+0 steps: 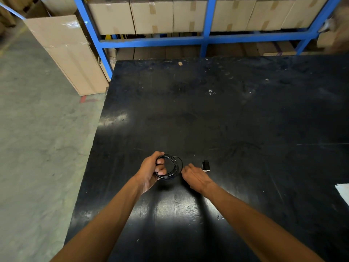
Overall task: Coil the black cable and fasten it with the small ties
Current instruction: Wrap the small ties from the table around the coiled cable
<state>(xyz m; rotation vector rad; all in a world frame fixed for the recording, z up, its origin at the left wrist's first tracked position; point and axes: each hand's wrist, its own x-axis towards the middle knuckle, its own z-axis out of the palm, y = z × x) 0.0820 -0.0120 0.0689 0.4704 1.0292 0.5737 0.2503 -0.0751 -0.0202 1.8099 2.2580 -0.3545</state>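
From the head camera, the left hand [151, 170] is gripping the cable [171, 167], its fingers [160, 161] hooked through the loops and holding them as a round coil just above the worktop [245, 120], towards the near edge and nearer the left side. The right hand [196, 176] is curling in beside the coil's right rim; it looks pinched on the cable's loose end, though I cannot tell for sure, the strand being so thin against the black surface. A small dark bundle [205, 165], probably the ties, is lying just past the right hand.

The risk I am seeing: the loops are resting on a few fingers only, so if the left grip loosens while the right hand is reaching for a tie, the coil is likely to spring open. A loose tail could also snag.
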